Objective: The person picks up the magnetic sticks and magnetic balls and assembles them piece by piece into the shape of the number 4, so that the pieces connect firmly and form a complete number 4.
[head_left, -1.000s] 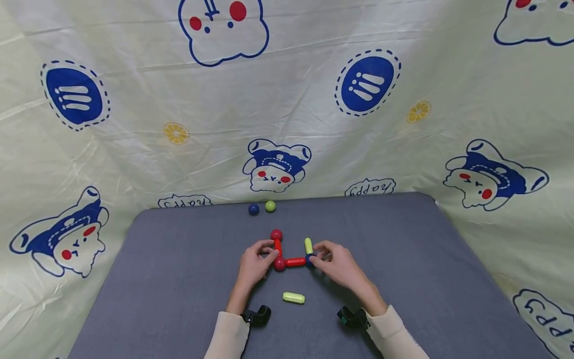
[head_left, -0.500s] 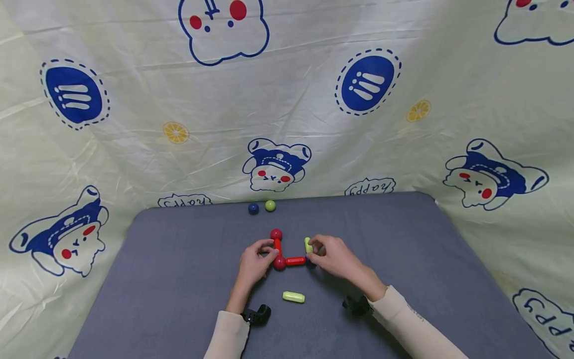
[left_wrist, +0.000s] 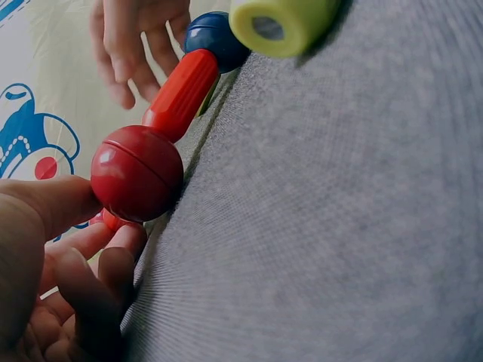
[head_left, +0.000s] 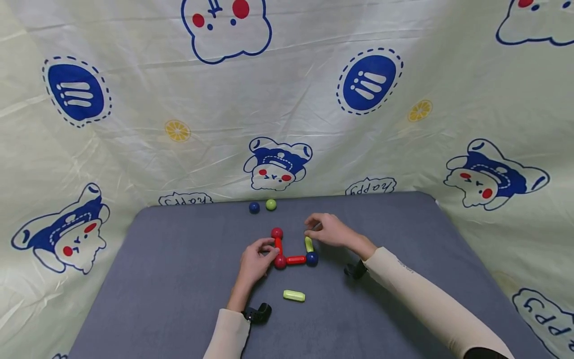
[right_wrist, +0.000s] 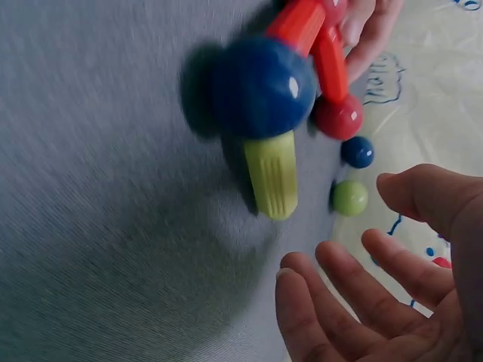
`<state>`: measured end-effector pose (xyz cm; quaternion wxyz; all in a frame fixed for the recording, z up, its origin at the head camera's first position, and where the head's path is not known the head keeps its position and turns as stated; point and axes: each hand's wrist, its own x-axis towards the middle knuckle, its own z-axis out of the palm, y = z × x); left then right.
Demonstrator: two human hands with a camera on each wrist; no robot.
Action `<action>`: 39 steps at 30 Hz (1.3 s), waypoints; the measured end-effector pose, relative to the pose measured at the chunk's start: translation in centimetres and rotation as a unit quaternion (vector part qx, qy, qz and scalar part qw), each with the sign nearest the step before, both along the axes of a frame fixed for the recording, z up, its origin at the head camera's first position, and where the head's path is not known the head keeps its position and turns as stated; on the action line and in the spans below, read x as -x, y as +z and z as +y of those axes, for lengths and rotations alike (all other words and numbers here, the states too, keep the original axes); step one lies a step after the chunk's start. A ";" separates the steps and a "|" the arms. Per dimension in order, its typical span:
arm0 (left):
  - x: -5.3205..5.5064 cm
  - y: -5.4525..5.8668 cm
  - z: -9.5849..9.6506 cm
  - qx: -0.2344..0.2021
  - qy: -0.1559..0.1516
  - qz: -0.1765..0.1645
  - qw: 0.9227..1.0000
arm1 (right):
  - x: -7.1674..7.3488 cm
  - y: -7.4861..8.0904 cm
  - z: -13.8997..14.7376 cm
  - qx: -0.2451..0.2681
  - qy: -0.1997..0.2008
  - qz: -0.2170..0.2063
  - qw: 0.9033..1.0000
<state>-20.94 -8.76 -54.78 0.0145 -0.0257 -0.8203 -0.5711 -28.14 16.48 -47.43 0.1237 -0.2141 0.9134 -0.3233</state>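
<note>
Pinching the rod-and-ball chain (head_left: 296, 260), in from the far edge of the surface (head_left: 179, 269), with the left hand (head_left: 254, 262), partly hiding one red rod (head_left: 278, 244); with the right hand (head_left: 329, 229) unclenched near the attached yellow-green rod (head_left: 309, 244). Cannot see the near edge, cropped.

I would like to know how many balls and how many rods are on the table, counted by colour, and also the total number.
Red balls: 2
Blue balls: 2
Green ball: 1
Red rods: 2
Yellow-green rods: 2
Total: 9 (5 balls, 4 rods)
</note>
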 end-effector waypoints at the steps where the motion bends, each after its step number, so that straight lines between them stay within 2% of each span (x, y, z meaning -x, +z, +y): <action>1: 0.0 0.0 0.0 0.000 0.000 0.000 1.000 | 0.4 0.0 -0.1 -0.003 0.000 0.001 1.000; 10: 0.2 0.1 0.0 0.002 0.005 -0.009 1.000 | 3.6 0.2 -2.3 -0.044 0.005 -0.006 0.999; 20: 0.2 0.2 0.0 0.006 0.004 -0.012 1.000 | 5.4 0.3 -5.3 -0.067 0.013 -0.011 0.998; 29: 0.2 0.1 -0.2 0.006 0.002 -0.017 1.000 | 6.5 0.0 -7.8 -0.048 0.001 0.003 0.999; 39: 0.3 0.0 0.0 0.004 0.001 -0.013 1.000 | 7.9 -1.0 -9.1 0.012 -0.045 0.004 0.999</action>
